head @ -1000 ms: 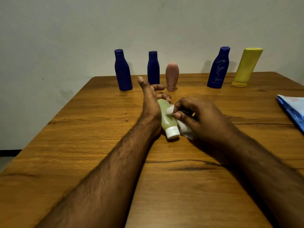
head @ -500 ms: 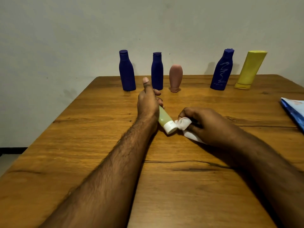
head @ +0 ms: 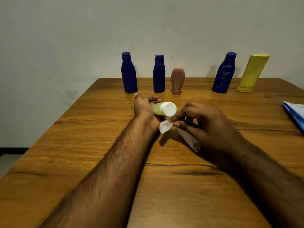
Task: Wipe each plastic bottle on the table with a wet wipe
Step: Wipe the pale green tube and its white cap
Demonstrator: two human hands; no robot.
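Left hand (head: 143, 108) curled round a small pale-green plastic bottle with a white screw cap (head: 162, 109). The bottle is held lying roughly level, just above the bench, with the cap end turned toward the camera and to the right; the flat round face of the cap shows plainly. Thumb points away toward the far row of bottles, and fingertips wrap over the far side of the bottle body.

Right hand (head: 204, 124) close beside it, fingers bent, pinching a crumpled white wet wipe (head: 165, 126) between thumb and forefinger. One bunched end of the wipe sits just below the cap, near the left wrist; another part of it trails out under the palm toward the bench surface. Cannot tell whether the wipe touches the cap or only sits next to it.

Both forearms reach in from the near edge over the brown wooden bench (head: 181, 186), grain and a dark crack line visible.

Far edge, standing against the pale wall (head: 82, 30), left to right: a dark-blue plastic bottle with shoulder and cap (head: 129, 73); a second, slimmer dark-blue bottle (head: 159, 74); a short pink oval bottle standing on its cap (head: 177, 80); well apart from these, a dark-blue bottle with pale scribbled lettering (head: 224, 74), which appears to lean right; just beside it a yellow flat-topped bottle standing on its cap (head: 252, 73), with the same lean.

At the right edge of the bench, a blue-and-white packet (head: 295, 112), partly cut off by the frame.
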